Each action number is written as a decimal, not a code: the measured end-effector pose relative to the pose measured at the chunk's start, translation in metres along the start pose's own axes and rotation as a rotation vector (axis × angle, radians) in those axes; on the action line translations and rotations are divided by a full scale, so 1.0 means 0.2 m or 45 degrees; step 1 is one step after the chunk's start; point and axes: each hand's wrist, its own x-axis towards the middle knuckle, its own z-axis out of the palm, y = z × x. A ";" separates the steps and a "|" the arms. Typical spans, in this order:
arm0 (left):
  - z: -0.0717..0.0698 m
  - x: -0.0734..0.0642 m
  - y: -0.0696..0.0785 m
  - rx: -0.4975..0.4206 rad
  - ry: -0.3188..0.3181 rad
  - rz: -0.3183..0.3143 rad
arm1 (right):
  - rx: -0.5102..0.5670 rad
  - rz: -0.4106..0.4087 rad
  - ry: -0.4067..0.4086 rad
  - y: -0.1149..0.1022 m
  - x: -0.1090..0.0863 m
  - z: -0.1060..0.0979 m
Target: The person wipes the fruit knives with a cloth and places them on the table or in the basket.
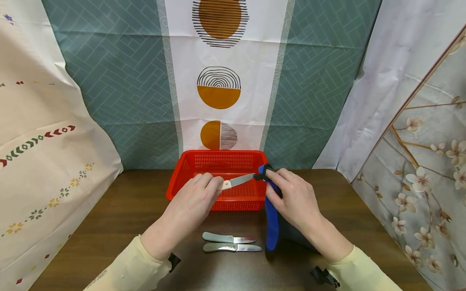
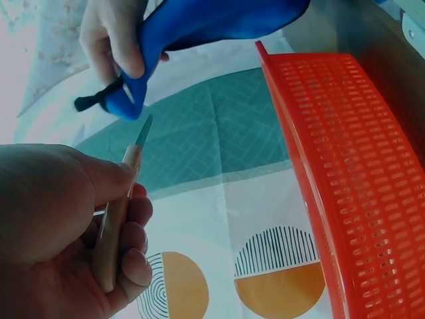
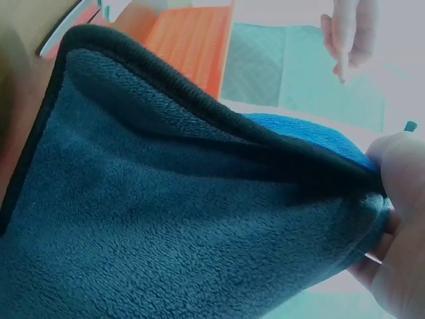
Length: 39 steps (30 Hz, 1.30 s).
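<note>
My left hand (image 1: 198, 192) grips a small knife (image 1: 241, 180) by its cream handle, blade pointing right. In the left wrist view the fingers curl round the handle, and the blade tip stands just short of the cloth. My right hand (image 1: 291, 194) pinches a cloth (image 1: 271, 222), bright blue on one side, with a dark edge. Its dark grey-blue plush side (image 3: 199, 212) fills much of the right wrist view as the cloth hangs down. Below the hands, a light-blue-handled knife (image 1: 218, 237) and a grey-green-handled knife (image 1: 220, 247) lie side by side, blades to the right.
A red perforated plastic basket (image 1: 262, 157) stands behind the hands at the back of the brown wooden table (image 1: 142, 206). Patterned curtains (image 1: 120, 101) hang behind the table, with a floral cloth (image 1: 418, 194) on the right side.
</note>
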 end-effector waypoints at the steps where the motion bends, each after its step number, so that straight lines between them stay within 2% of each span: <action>1: 0.00 0.00 0.00 -0.004 -0.007 -0.002 | 0.009 -0.014 -0.003 -0.01 0.00 0.00; 7: -0.01 0.01 0.03 0.002 -0.042 -0.018 | 0.034 -0.135 -0.013 -0.09 0.00 0.03; 15: 0.00 0.02 0.04 0.001 -0.049 -0.001 | 0.040 -0.197 -0.012 -0.16 0.00 0.08; 24: 0.00 0.02 0.05 0.010 -0.044 0.005 | 0.035 -0.203 -0.030 -0.20 0.02 0.11; 39: 0.00 0.01 0.05 0.002 -0.045 -0.009 | -0.030 -0.207 -0.072 -0.19 0.03 0.10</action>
